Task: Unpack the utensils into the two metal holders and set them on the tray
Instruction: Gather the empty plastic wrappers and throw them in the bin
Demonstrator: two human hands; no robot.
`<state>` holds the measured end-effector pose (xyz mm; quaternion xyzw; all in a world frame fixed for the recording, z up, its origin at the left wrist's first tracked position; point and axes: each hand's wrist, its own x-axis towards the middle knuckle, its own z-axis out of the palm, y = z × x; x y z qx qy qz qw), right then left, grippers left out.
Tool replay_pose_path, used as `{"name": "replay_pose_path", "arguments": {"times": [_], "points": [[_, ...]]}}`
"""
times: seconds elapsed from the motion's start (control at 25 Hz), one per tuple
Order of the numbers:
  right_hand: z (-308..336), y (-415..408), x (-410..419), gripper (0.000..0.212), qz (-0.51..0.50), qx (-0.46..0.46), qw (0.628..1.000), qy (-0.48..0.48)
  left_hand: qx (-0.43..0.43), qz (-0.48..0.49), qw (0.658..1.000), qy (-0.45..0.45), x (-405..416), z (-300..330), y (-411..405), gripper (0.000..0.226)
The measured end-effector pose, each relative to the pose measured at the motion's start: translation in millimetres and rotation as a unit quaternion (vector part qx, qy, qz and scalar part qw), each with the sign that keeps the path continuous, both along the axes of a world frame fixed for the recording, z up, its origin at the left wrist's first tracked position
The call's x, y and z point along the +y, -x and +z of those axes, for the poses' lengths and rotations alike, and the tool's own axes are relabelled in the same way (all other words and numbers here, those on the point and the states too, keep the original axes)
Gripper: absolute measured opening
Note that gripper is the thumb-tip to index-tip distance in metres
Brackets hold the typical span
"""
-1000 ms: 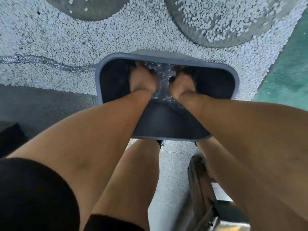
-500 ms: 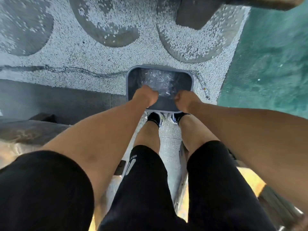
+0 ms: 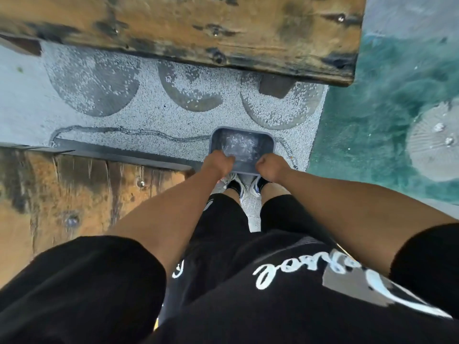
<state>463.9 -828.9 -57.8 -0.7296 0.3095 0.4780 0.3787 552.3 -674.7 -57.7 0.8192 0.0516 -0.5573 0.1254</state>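
A grey plastic bin stands on the pebbled ground just in front of my feet. Crumpled clear plastic wrapping lies inside it; I cannot make out utensils or metal holders. My left hand is closed over the bin's near left rim. My right hand is closed over the near right rim. Both arms reach straight down from above.
A worn wooden tabletop spans the top of the view, and a wooden bench lies at the left. A chain runs over the pebbled floor. Green floor lies to the right. My shoes stand under the bin's near edge.
My hands came out of the bin's inside and now grip its near rim. The view has risen far above the bin, and the table and bench have come into sight.
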Motion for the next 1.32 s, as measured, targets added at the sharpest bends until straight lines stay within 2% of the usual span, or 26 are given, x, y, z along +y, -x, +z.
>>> {"name": "replay_pose_path", "arguments": {"times": [0.12, 0.24, 0.4, 0.56, 0.88, 1.32], "points": [[33.2, 0.8, -3.6, 0.027, 0.000, -0.024, 1.000, 0.010, -0.008, 0.016, 1.000, 0.022, 8.3, 38.7, 9.1, 0.046], [67.7, 1.4, -7.2, 0.013, -0.039, -0.043, 0.998, 0.028, -0.023, 0.074, 0.996, 0.047, 23.8, 78.9, 8.7, 0.032], [89.9, 4.0, -5.6, 0.030, -0.030, -0.052, 0.997, 0.038, -0.023, 0.125, 0.990, 0.054, 49.5, 105.3, 3.3, 0.022], [112.4, 1.3, 3.9, 0.016, -0.029, -0.063, 0.997, 0.031, -0.011, 0.200, 0.976, 0.090, 64.0, 126.5, -0.8, 0.018], [140.2, -3.8, 22.3, 0.016, -0.039, -0.059, 0.996, 0.053, -0.009, 0.251, 0.958, 0.136, 86.3, 140.8, -15.9, 0.028], [163.9, -63.4, 43.2, 0.033, 0.125, -0.120, 0.983, 0.064, -0.069, 0.329, 0.928, 0.159, 102.6, 160.5, -26.3, 0.024]]}}
